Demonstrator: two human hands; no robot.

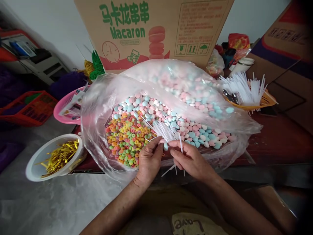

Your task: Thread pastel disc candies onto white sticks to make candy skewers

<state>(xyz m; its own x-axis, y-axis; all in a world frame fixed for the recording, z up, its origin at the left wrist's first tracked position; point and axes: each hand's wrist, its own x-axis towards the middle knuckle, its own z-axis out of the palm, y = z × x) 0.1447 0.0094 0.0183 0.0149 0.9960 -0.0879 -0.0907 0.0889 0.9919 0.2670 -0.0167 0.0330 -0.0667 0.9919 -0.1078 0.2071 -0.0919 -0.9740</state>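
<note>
My left hand (151,156) is closed in a pinch on a small pale pink candy (161,141). Beside it, between the fingertips of both hands, is a light blue candy (165,146). My right hand (190,159) is closed too, with a thin white stick (181,144) sticking up between its fingers and its index fingertip at the blue candy. How the candies and any stick join is hidden by the fingers. Just beyond the hands, a bunch of white sticks (166,130) lies across ring-shaped candies (127,138) and pastel candies (193,132).
A clear plastic bag (94,114) surrounds the candies on the dark red table (271,137). On the left are a tub (33,169) of gold ties and a pink basket (62,106). An orange basket (267,99) holds sticks at right; a cardboard box (168,19) stands behind.
</note>
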